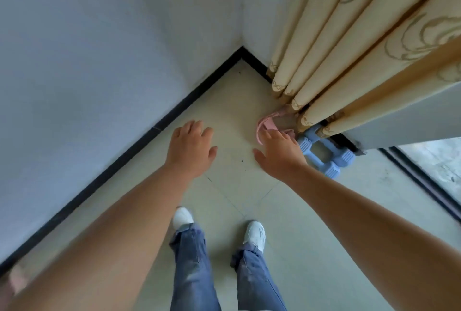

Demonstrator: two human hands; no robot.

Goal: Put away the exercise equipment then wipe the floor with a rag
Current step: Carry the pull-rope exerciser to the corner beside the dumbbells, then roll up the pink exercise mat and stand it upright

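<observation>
A pink exercise band [265, 124] lies on the pale tiled floor at the foot of the curtain, partly tucked under its hem. Right of it sit two light-blue dumbbells [333, 161], their upper ends hidden by the curtain. My right hand [278, 153] hovers over the band and the nearer dumbbell, fingers spread and holding nothing. My left hand [190, 147] is stretched out over bare floor to the left, fingers relaxed, also holding nothing.
A beige patterned curtain [349, 48] hangs at the right over a sliding-door track [424, 181]. White walls with a black skirting [139, 141] meet in the corner ahead. My feet in white shoes [254, 234] stand on the floor [234, 101] below.
</observation>
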